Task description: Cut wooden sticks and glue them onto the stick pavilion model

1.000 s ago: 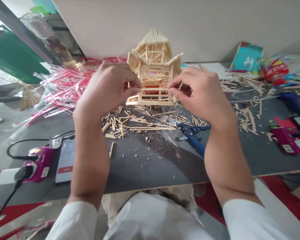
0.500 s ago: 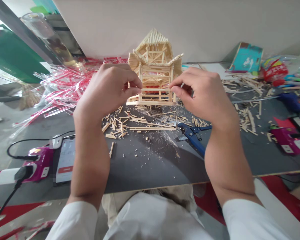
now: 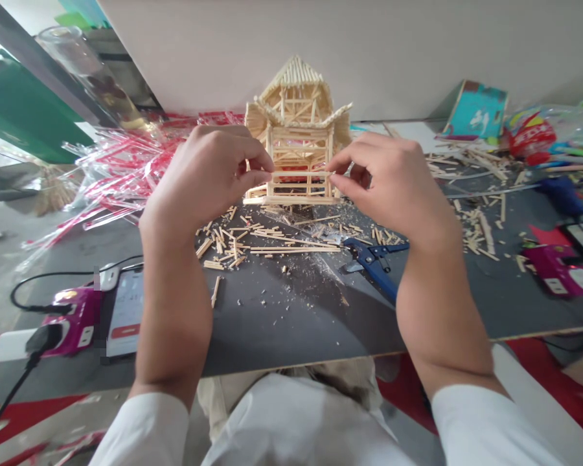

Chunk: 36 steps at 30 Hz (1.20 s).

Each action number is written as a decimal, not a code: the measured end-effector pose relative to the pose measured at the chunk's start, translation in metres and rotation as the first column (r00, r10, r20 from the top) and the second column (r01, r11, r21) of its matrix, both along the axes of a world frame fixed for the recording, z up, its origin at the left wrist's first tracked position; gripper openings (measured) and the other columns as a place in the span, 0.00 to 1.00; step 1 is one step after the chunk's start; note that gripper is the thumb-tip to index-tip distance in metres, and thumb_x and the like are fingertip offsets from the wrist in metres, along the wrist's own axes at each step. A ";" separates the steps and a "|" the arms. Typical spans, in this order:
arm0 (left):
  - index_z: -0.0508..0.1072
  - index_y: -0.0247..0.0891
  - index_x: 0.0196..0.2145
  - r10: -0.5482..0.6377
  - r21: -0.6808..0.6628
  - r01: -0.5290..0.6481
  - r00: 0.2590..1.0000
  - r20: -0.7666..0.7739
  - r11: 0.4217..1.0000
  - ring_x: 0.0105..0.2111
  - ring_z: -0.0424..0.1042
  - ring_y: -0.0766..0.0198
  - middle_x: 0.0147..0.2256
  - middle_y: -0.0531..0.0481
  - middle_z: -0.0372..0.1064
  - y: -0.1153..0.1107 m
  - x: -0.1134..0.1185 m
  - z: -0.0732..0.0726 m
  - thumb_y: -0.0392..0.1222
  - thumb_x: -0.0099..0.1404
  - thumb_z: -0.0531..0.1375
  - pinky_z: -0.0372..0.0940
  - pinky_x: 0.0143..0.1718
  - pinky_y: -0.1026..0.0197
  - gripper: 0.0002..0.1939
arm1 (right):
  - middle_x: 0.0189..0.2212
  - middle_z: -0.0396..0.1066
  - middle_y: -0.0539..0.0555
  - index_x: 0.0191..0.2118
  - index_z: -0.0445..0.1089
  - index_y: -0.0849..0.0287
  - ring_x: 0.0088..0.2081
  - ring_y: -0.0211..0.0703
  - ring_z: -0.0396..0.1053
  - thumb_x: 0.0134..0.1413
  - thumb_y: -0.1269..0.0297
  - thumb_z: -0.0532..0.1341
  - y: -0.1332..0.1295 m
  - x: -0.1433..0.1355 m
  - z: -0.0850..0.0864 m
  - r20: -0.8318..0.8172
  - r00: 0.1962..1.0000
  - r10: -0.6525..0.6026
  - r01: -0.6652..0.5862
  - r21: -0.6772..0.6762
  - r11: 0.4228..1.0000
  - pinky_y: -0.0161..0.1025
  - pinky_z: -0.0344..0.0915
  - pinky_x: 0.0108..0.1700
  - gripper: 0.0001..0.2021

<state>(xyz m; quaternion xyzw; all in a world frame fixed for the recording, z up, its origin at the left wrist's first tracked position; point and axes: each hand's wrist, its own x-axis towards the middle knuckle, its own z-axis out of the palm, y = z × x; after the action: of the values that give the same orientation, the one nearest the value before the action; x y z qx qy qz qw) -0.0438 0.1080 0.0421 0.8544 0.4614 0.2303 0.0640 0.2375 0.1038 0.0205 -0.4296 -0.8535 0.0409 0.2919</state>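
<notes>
A small house model (image 3: 298, 133) built of thin wooden sticks stands upright on the dark table, its pitched stick roof on top. Across its open front lies a thin horizontal stick (image 3: 300, 173). My left hand (image 3: 218, 171) pinches the stick's left end between thumb and fingers, beside the left front post. My right hand (image 3: 383, 181) pinches its right end by the right front post. Both hands are closed at the fingertips. Blue cutters (image 3: 375, 264) lie in front of the model, to the right, close to several loose sticks (image 3: 296, 249).
Short stick offcuts (image 3: 223, 246) and crumbs litter the table (image 3: 291, 336). Red-and-clear plastic wrappers (image 3: 121, 168) heap up at left. A phone (image 3: 124, 314) and a purple power strip (image 3: 75, 317) with cables lie front left. Another purple block (image 3: 558, 265) sits at right.
The view has shifted slightly, so everything sits a little further left. Both hands keep their pinch at the two ends of the stick, with no clear movement against the model.
</notes>
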 end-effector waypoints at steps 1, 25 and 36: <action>0.83 0.47 0.41 0.003 -0.003 -0.003 1.000 0.000 1.000 0.37 0.75 0.54 0.39 0.47 0.81 0.000 0.000 0.000 0.45 0.70 0.60 0.67 0.45 0.47 0.10 | 0.39 0.79 0.56 0.42 0.78 0.51 0.36 0.48 0.75 0.70 0.60 0.61 0.000 0.000 0.000 0.004 1.000 0.001 -0.001 0.001 1.000 0.50 0.75 0.45 0.08; 0.83 0.44 0.42 -0.005 -0.006 0.005 1.000 0.013 1.000 0.36 0.73 0.56 0.38 0.46 0.80 0.003 -0.003 -0.001 0.45 0.69 0.61 0.68 0.47 0.48 0.10 | 0.39 0.78 0.56 0.41 0.77 0.54 0.36 0.46 0.75 0.68 0.67 0.61 0.000 -0.001 -0.001 0.029 1.000 0.000 0.001 -0.011 1.000 0.47 0.73 0.46 0.06; 0.81 0.40 0.39 -0.009 -0.020 0.009 1.000 0.000 1.000 0.35 0.73 0.58 0.36 0.47 0.78 0.003 0.003 -0.006 0.44 0.68 0.62 0.68 0.42 0.53 0.08 | 0.40 0.77 0.57 0.40 0.76 0.54 0.38 0.47 0.75 0.67 0.69 0.61 -0.001 -0.004 0.001 0.015 1.000 -0.008 0.008 -0.033 0.999 0.47 0.71 0.46 0.05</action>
<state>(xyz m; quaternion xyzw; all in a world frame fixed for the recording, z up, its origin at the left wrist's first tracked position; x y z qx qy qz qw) -0.0407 0.1113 0.0361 0.8559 0.4596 0.2256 0.0735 0.2335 0.1028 0.0213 -0.4380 -0.8532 0.0505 0.2787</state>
